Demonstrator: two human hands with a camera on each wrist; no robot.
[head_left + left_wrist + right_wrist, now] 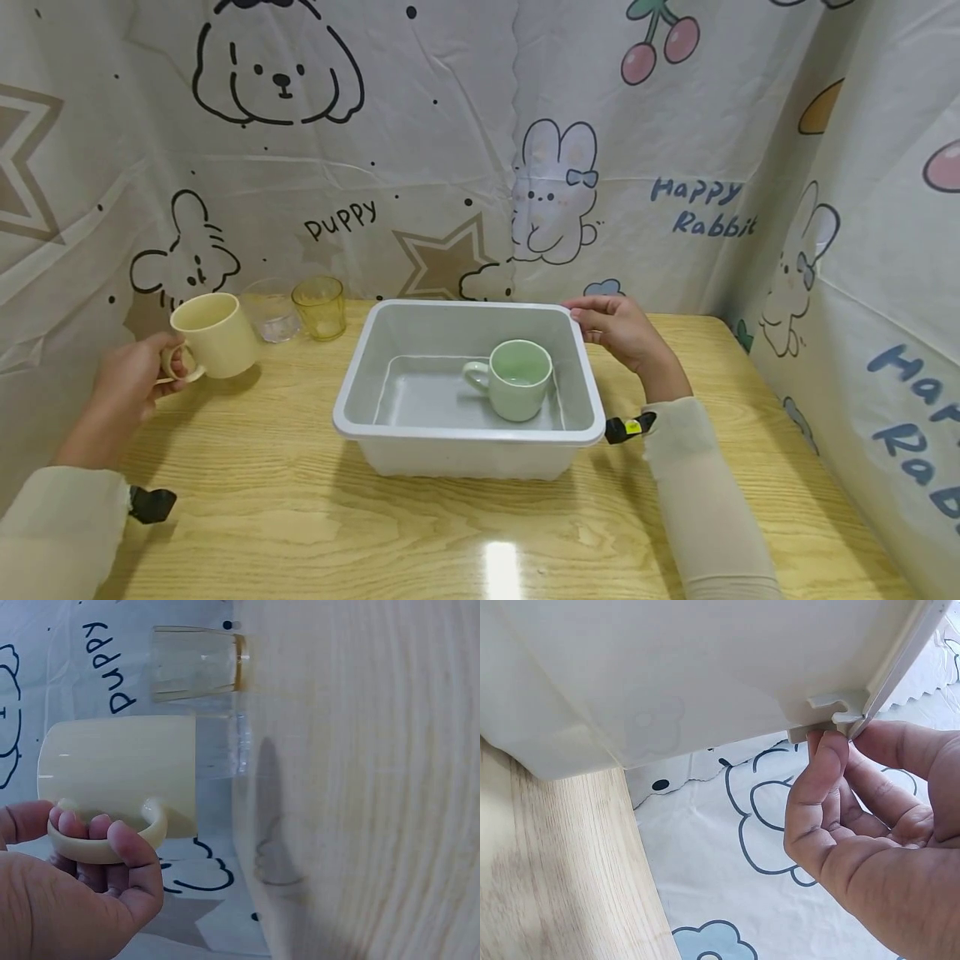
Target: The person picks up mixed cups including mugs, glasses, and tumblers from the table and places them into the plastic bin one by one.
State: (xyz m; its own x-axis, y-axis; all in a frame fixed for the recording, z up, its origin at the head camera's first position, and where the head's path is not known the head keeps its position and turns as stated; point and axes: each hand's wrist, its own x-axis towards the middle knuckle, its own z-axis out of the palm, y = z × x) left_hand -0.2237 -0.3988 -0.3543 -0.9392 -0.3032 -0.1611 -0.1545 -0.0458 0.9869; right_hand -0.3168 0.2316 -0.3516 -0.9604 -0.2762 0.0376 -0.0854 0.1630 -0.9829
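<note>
In the head view my left hand [135, 375] grips a pale yellow mug [222, 340] by its handle, at the left side of the table. The left wrist view has the mug [120, 769] upright above the wood, fingers through the handle loop. My right hand [617, 327] pinches the rim of a light grey plastic tub [465, 457] at its far right corner. From the right wrist, thumb and fingers close on the rim beside a small notched tab, and the tub's outer wall [667, 690] fills the upper part. Inside the tub, toward its right, stands a green mug [519, 387], handle leftward.
Behind the yellow mug, near the back edge of the wooden table [337, 542], stand a clear glass [276, 321] and an amber-tinted glass [321, 310]. A patterned curtain [420, 167] hangs behind the table and along its sides.
</note>
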